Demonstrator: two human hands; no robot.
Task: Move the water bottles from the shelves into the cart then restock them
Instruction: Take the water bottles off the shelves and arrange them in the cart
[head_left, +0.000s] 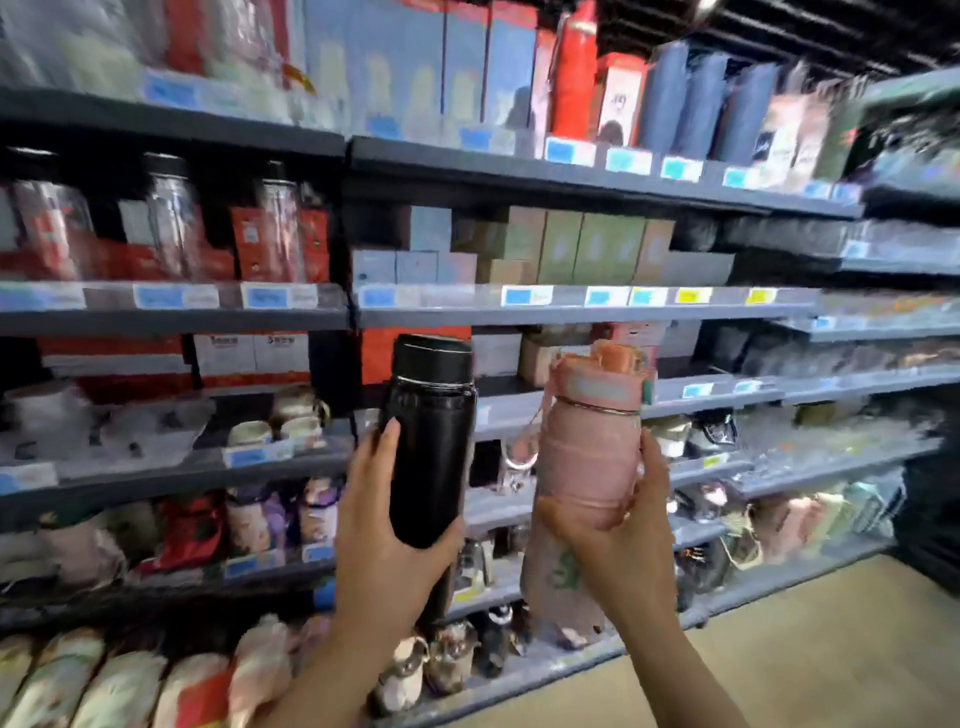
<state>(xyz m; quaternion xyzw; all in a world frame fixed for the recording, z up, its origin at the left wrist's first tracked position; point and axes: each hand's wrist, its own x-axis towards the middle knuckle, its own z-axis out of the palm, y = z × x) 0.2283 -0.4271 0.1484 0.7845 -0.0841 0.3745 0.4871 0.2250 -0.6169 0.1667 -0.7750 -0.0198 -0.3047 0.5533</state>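
Observation:
My left hand (387, 535) grips a tall black water bottle (431, 436) with a black lid, holding it upright in front of the shelves. My right hand (618, 540) grips a pink water bottle (587, 452) with an orange flip lid and a carry loop at its left side. The two bottles stand side by side, a small gap between them, level with the middle shelf (571, 312). No cart is in view.
Grey store shelving fills the view, stocked with boxed bottles (587, 249), clear bottles (171, 218) at the left, blue flasks (701, 98) at the top and cups and mugs lower down. A tan floor (805, 649) shows at the lower right.

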